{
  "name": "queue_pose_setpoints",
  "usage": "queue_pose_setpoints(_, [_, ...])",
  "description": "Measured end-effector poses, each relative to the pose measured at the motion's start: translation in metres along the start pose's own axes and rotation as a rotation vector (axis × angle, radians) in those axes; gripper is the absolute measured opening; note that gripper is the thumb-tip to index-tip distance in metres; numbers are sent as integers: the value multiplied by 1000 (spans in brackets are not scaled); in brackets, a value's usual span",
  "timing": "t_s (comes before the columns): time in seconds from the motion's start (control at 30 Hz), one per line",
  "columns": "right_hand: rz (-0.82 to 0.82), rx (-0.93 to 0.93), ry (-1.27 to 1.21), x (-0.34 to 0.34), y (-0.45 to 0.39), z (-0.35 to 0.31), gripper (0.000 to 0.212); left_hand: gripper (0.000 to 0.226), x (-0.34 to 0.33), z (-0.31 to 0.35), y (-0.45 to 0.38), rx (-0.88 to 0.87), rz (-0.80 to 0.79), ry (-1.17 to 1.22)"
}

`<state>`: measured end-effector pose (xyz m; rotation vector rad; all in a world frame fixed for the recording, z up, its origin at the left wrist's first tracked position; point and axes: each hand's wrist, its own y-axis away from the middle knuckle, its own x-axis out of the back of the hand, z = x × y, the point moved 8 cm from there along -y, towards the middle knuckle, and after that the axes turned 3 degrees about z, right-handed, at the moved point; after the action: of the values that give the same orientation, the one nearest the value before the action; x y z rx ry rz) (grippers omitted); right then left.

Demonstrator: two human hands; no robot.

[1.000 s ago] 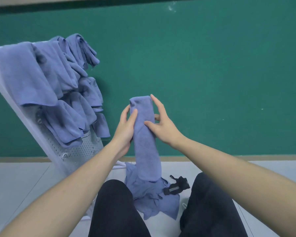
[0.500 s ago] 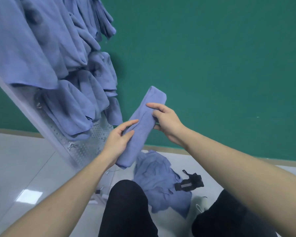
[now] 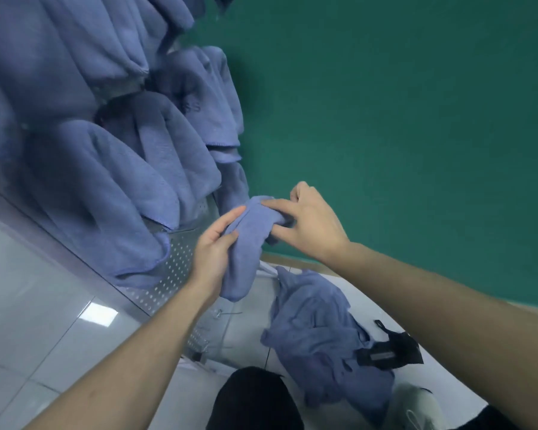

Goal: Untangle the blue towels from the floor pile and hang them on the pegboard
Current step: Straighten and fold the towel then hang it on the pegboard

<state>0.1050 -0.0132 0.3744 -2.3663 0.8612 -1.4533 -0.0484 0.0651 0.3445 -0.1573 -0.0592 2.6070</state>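
Observation:
A folded blue towel [image 3: 246, 246] hangs between my hands, close to the lower part of the white pegboard [image 3: 171, 271]. My left hand [image 3: 215, 252] grips its middle from the left, thumb and fingers around the cloth. My right hand [image 3: 308, 221] pinches its upper end from the right. Several blue towels [image 3: 112, 169] hang on the pegboard, covering most of it. A crumpled pile of blue towels [image 3: 320, 333] lies on the floor below my right forearm.
A green wall [image 3: 401, 119] stands behind. A black strap-like object [image 3: 385, 352] lies on the pile's right edge. My dark-trousered knee [image 3: 255, 398] is at the bottom, a white shoe [image 3: 416, 408] beside it. Metal hooks [image 3: 218, 315] stick out of the pegboard's foot on the pale tiled floor.
My view has swung closer to the pegboard. Both hands have carried the folded towel left towards the pegboard's lower part, and my right hand now covers its upper end.

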Motion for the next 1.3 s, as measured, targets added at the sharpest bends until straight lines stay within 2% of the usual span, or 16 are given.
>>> queue_pose_setpoints(0.13, [-183,-6,-36,-26,-11,11,54,55,0,-11,-12,-56,30,-5])
queue_pose_setpoints(0.23, [-295,29,-211,-48,-18,8,60,59,7,-19,-26,-87,119,-15])
queue_pose_setpoints(0.37, [-219,9,-496,-67,-38,1,53,58,11,-18,-37,-228,185,-41])
queue_pose_setpoints(0.5, [-65,53,-628,-69,-50,-6,48,60,14,-14,-40,-403,235,-126])
queue_pose_setpoints(0.63, [-20,-12,-722,-76,-60,-4,49,51,19,-18,-50,-458,244,-193])
queue_pose_setpoints(0.9, [-60,-131,-737,-93,-81,-7,40,40,36,-22,-71,-338,411,-259])
queue_pose_setpoints(1.0, [-93,-157,-715,-102,-84,-14,44,26,39,-17,-64,-288,495,-155])
queue_pose_setpoints(1.03, [-101,-166,-698,-104,-84,-16,47,28,39,-17,-62,-257,507,-109])
queue_pose_setpoints(1.17, [-211,-269,-673,-107,-85,-14,44,45,36,-23,-65,-168,448,55])
queue_pose_setpoints(1.23, [-248,-299,-665,-107,-88,-12,42,40,30,-29,-69,-151,370,132])
queue_pose_setpoints(1.3, [-264,-297,-649,-106,-91,-13,39,27,26,-36,-74,-131,263,217])
